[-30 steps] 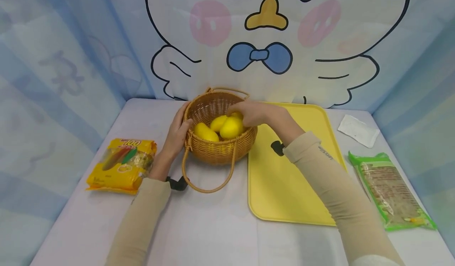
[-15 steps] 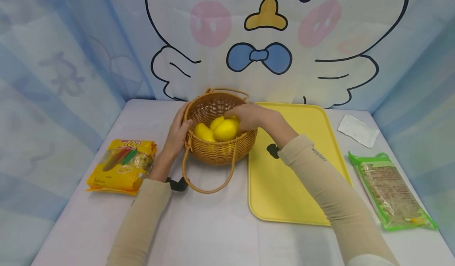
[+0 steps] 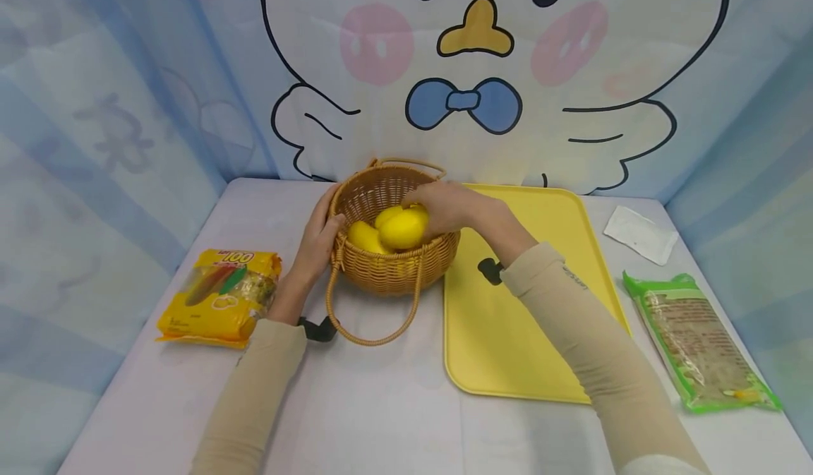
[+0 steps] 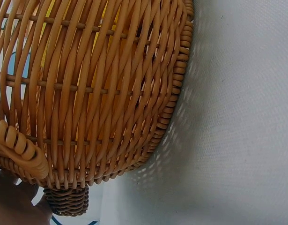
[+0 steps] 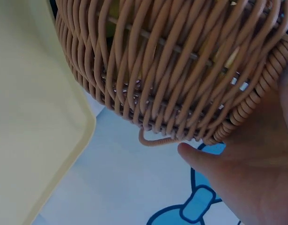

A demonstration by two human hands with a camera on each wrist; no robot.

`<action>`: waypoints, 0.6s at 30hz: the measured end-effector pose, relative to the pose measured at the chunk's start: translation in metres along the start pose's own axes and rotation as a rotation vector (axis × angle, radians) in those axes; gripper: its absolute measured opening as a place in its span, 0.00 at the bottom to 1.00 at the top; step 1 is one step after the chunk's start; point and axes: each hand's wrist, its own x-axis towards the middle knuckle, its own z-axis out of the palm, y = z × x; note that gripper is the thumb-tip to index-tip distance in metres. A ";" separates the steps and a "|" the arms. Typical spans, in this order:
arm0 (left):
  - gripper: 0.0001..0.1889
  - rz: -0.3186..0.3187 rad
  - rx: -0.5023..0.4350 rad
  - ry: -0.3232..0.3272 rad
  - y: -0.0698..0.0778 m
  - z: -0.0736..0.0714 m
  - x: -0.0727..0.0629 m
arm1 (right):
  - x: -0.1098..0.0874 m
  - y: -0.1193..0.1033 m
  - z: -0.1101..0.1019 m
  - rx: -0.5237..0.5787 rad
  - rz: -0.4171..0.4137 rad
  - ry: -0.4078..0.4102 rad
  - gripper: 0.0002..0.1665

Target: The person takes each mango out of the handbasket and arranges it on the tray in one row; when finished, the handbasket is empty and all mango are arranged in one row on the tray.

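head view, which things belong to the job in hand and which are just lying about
In the job, it seems:
basket, held at the rim by the left hand
yellow fruits inside it, the right hand reaching in at them

Probably just lying about:
yellow bag
green-edged bag
white packet
yellow tray beside the basket, though its part is unclear
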 end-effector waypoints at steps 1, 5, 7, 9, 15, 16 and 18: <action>0.31 -0.001 0.002 0.000 0.000 0.001 0.000 | -0.001 0.001 -0.001 0.001 -0.006 0.017 0.35; 0.31 -0.001 0.024 0.015 0.000 0.003 0.000 | -0.006 0.001 -0.009 0.004 -0.019 0.082 0.36; 0.30 0.005 0.032 0.020 0.000 0.003 0.000 | -0.008 0.000 -0.015 0.006 -0.015 0.098 0.37; 0.30 0.014 0.031 0.022 -0.001 0.003 0.000 | -0.011 -0.001 -0.020 0.012 -0.014 0.109 0.38; 0.31 0.022 0.031 0.019 -0.003 0.003 0.001 | -0.021 -0.004 -0.033 0.068 0.009 0.134 0.42; 0.31 0.019 0.033 0.018 -0.003 0.003 0.001 | -0.023 -0.003 -0.035 0.082 0.016 0.142 0.42; 0.31 0.013 0.033 0.012 0.000 0.003 0.000 | -0.027 0.000 -0.039 0.111 0.031 0.166 0.42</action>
